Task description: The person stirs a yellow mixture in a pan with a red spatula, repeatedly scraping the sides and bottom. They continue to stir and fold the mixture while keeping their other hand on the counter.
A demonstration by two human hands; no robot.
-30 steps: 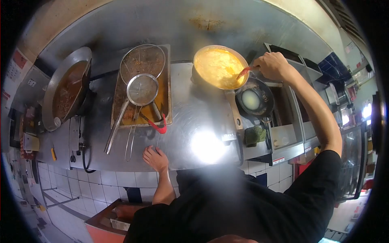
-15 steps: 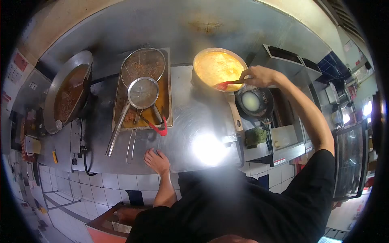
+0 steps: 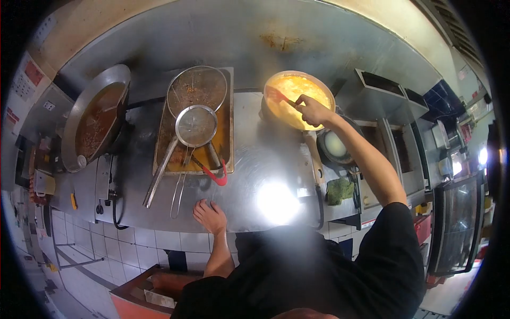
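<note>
My right hand grips the handle of a red spatula, whose head is at the left inner side of a pan. Bubbling yellow-orange liquid fills that pan, and its long handle points toward me. At the counter's front edge my left hand lies flat, fingers spread, holding nothing. Beyond it, a small round strainer and a larger mesh skimmer rest over a rectangular tray of oily liquid. A red-ended utensil leans there too.
On the left stands a big wok with brown liquid. A dark small pan with pale contents sits right of the yellow pan, near a green scouring pad. Fryer-like wells are farther right. A yellow-handled item lies at far left.
My right hand has swept the spatula from the pan's near side to its left side. The whole view has shifted slightly. My left hand stays on the counter edge.
</note>
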